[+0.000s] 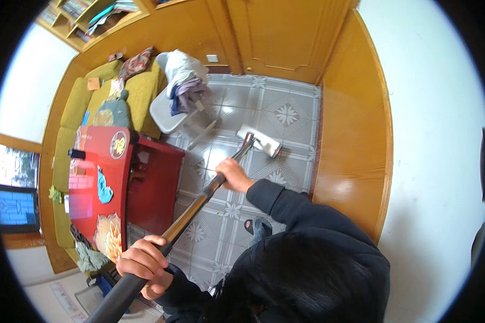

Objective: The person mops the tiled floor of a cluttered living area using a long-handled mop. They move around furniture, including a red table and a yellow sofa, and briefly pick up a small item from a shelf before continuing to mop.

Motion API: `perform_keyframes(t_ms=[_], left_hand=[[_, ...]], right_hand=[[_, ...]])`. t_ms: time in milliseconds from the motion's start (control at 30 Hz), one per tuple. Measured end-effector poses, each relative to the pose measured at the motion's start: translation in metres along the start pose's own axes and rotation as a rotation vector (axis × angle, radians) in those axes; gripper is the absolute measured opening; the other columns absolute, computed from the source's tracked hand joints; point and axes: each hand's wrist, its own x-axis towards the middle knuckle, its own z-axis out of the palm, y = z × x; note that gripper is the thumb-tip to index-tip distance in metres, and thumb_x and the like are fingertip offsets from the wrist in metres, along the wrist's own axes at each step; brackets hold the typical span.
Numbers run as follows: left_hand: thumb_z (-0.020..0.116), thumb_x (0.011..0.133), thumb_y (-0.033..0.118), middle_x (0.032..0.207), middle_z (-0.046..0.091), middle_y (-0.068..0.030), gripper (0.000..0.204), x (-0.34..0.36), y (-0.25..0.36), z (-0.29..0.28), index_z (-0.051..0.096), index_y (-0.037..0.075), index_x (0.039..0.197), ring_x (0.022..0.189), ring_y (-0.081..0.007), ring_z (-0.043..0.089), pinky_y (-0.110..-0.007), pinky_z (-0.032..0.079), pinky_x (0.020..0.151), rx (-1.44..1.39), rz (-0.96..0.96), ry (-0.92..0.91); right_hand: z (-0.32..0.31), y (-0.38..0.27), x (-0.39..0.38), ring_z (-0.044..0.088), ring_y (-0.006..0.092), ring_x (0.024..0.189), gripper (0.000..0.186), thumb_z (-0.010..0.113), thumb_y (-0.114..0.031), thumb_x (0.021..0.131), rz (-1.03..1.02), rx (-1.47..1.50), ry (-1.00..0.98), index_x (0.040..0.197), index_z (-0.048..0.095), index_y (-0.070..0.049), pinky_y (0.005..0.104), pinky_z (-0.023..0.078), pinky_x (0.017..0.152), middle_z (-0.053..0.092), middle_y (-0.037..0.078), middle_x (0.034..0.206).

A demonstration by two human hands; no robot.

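A: Cleaner position?
B: Long-handled floor cleaner [191, 214] slants from lower left to just above centre; its white head [261, 142] lies on the gray patterned tiles [288, 114].
A: Hands?
B: Left hand [144, 265], lower left: fingers wrapped around the dark upper part of the pole. Right hand [234, 175], near centre: closed around the pole farther down, nearer the head.
A: Surroundings?
B: Red table [116, 169], left of frame, blue cloth [105, 186] on top. Gray chair [166, 112], upper left of centre, bearing piled clothes [185, 75].
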Motion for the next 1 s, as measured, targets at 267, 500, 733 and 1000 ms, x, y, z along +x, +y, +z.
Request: perform_keyframes(t_ms=[267, 500, 733, 1000], left_hand=[[0.076, 0.073, 0.021, 0.072, 0.060, -0.0072, 0.026, 0.030, -0.171, 0.114, 0.053, 0.008, 0.072, 0.080, -0.0265, 0.063, -0.055, 0.038, 0.099, -0.012, -0.184, 0.081], [0.062, 0.073, -0.004, 0.072, 0.059, -0.0074, 0.014, -0.007, -0.306, 0.173, 0.053, 0.004, 0.067, 0.080, -0.0237, 0.062, -0.047, 0.040, 0.098, 0.043, -0.258, 0.067], [0.063, 0.074, -0.004, 0.069, 0.059, -0.0076, 0.015, -0.023, -0.229, 0.091, 0.052, 0.003, 0.067, 0.073, -0.0209, 0.061, -0.042, 0.044, 0.093, 0.059, -0.302, 0.054], [0.063, 0.075, -0.004, 0.067, 0.059, -0.0071, 0.018, -0.152, -0.051, -0.039, 0.051, 0.003, 0.064, 0.069, -0.0178, 0.059, -0.036, 0.046, 0.089, -0.034, -0.315, 0.055]], right_hand=[[-0.167, 0.245, 0.006, 0.054, 0.0367, 0.100, 0.028, 0.074, -0.007, 0.058, -0.023, -0.260, -0.035, 0.077, 0.053, -0.006, 0.0429, 0.043, 0.088, 0.059, 0.013, 0.082], [-0.175, 0.332, -0.038, 0.052, 0.0369, 0.097, 0.026, 0.074, -0.008, 0.068, 0.278, -0.269, 0.079, 0.080, 0.050, -0.006, 0.0421, 0.040, 0.094, 0.055, 0.012, 0.084], [-0.105, 0.249, -0.045, 0.049, 0.0335, 0.093, 0.025, 0.072, -0.003, 0.064, 0.201, -0.290, 0.112, 0.077, 0.052, -0.009, 0.0403, 0.041, 0.083, 0.055, 0.009, 0.084], [0.037, 0.043, -0.151, 0.048, 0.0331, 0.092, 0.036, 0.067, 0.002, 0.053, 0.258, -0.328, -0.069, 0.083, 0.053, -0.012, 0.0393, 0.041, 0.080, 0.057, 0.007, 0.085]])
